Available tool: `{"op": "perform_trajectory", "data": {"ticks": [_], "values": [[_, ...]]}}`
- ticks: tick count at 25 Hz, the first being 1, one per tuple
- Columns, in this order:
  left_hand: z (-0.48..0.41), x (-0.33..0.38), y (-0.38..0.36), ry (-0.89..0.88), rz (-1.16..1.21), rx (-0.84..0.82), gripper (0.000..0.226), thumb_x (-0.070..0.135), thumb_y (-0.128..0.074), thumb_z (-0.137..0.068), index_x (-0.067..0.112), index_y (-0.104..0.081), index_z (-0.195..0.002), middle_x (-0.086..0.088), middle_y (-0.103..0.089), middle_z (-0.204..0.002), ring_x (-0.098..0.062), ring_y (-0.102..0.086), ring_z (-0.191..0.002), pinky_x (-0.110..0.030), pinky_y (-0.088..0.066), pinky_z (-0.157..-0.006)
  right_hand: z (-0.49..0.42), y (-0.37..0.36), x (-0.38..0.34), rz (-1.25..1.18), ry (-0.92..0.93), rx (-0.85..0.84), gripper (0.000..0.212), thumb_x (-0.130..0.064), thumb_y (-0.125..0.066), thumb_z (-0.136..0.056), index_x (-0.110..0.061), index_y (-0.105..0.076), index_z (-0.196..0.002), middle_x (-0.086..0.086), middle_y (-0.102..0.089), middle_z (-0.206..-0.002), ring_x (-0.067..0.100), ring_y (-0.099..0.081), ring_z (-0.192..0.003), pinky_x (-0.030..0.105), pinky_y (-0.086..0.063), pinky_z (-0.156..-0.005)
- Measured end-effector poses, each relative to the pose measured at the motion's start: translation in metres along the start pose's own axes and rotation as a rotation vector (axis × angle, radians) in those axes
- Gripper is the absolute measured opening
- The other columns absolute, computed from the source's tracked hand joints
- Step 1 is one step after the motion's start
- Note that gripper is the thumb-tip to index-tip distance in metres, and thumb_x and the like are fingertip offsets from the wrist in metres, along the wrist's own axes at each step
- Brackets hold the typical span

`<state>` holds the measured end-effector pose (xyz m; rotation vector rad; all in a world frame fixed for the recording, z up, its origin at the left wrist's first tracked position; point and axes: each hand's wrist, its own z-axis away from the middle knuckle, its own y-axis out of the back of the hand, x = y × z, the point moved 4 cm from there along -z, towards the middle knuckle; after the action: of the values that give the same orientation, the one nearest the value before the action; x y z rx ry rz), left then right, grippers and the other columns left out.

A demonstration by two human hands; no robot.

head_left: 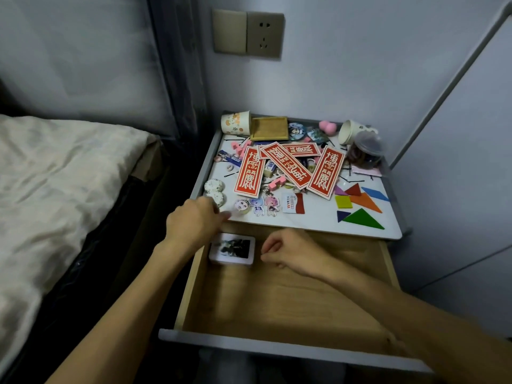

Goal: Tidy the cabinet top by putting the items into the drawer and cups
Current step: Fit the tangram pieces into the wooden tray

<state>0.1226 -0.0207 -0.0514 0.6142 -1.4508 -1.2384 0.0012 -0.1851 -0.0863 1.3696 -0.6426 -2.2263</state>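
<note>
The cabinet top [313, 217] is strewn with red paper strips [288, 167], cartoon acrylic charms [257, 206], coloured tangram pieces [360, 203], two round patterned badges [214, 191], pink blocks and hairpins. Two paper cups [235, 123] [349, 132] lie on their sides at the back. The wooden drawer [291, 297] below stands pulled out, with a stack of white-edged photo cards [232, 249] in its far left corner. My left hand [194, 224] reaches to the front left edge of the top, fingertips by the leftmost charm. My right hand [288, 252] hovers over the drawer, fingers loosely curled, holding nothing.
A clear plastic jar [365, 152] of dark bits lies at the back right, a shallow brown tray [269, 128] at the back. A bed [55, 189] lies close on the left, a wall with a socket [264, 34] behind, a white panel on the right.
</note>
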Motion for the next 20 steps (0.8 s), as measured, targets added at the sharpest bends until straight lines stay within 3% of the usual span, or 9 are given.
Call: {"op": "perform_trajectory", "data": {"ticks": [3,5,8,13,17,20], "values": [[-0.003,0.026,0.019,0.037,0.754,-0.083,0.021,0.037,-0.059,-0.095,0.016,-0.062,-0.100,-0.004,-0.072,-0.078,-0.014,-0.067,-0.059,-0.025,-0.051,-0.053,0.002,0.056,-0.025,0.114,0.078,0.099,0.009,-0.020,-0.069,-0.089,-0.016,-0.070,-0.097,-0.005,-0.068,-0.086,0.008,-0.066,-0.070,0.024,-0.056,-0.067],[-0.009,0.037,0.028,0.095,0.992,-0.129,0.020,0.030,-0.058,-0.096,0.013,-0.063,-0.104,-0.005,-0.071,-0.081,-0.014,-0.065,-0.061,-0.026,-0.049,-0.059,-0.020,0.093,-0.033,0.150,0.090,0.208,0.011,-0.021,-0.065,-0.092,-0.015,-0.069,-0.100,-0.004,-0.068,-0.089,0.007,-0.065,-0.068,0.019,-0.050,-0.059],[-0.026,0.039,0.026,0.260,1.299,-0.195,0.014,0.023,-0.058,-0.095,0.013,-0.064,-0.102,-0.001,-0.067,-0.070,-0.014,-0.060,-0.058,-0.029,-0.046,-0.062,-0.078,0.139,-0.039,0.164,0.061,0.366,0.016,-0.022,-0.060,-0.095,-0.010,-0.069,-0.101,0.001,-0.069,-0.090,0.012,-0.065,-0.070,0.023,-0.051,-0.058],[-0.050,0.036,0.021,0.365,1.432,-0.191,0.010,0.022,-0.058,-0.093,0.014,-0.063,-0.097,0.001,-0.065,-0.067,-0.012,-0.059,-0.055,-0.024,-0.044,-0.050,-0.188,0.190,-0.046,0.385,-0.077,0.576,0.023,-0.028,-0.054,-0.093,-0.008,-0.064,-0.098,0.012,-0.069,-0.093,0.023,-0.061,-0.072,0.027,-0.042,-0.060],[-0.063,0.035,0.019,0.355,1.428,-0.180,0.012,0.020,-0.058,-0.093,0.011,-0.063,-0.098,0.001,-0.066,-0.068,-0.012,-0.060,-0.055,-0.024,-0.045,-0.052,-0.238,0.202,-0.046,0.495,-0.194,0.589,0.027,-0.019,-0.049,-0.094,-0.003,-0.059,-0.112,0.017,-0.065,-0.108,0.029,-0.059,-0.078,0.030,-0.041,-0.059],[-0.066,0.035,0.016,0.346,1.415,-0.179,0.013,0.019,-0.057,-0.093,0.010,-0.063,-0.101,0.002,-0.066,-0.066,-0.012,-0.060,-0.055,-0.025,-0.046,-0.053,-0.256,0.202,-0.042,0.520,-0.275,0.579,0.026,-0.016,-0.049,-0.095,-0.003,-0.059,-0.114,0.017,-0.064,-0.116,0.034,-0.063,-0.097,0.035,-0.048,-0.073]]}}
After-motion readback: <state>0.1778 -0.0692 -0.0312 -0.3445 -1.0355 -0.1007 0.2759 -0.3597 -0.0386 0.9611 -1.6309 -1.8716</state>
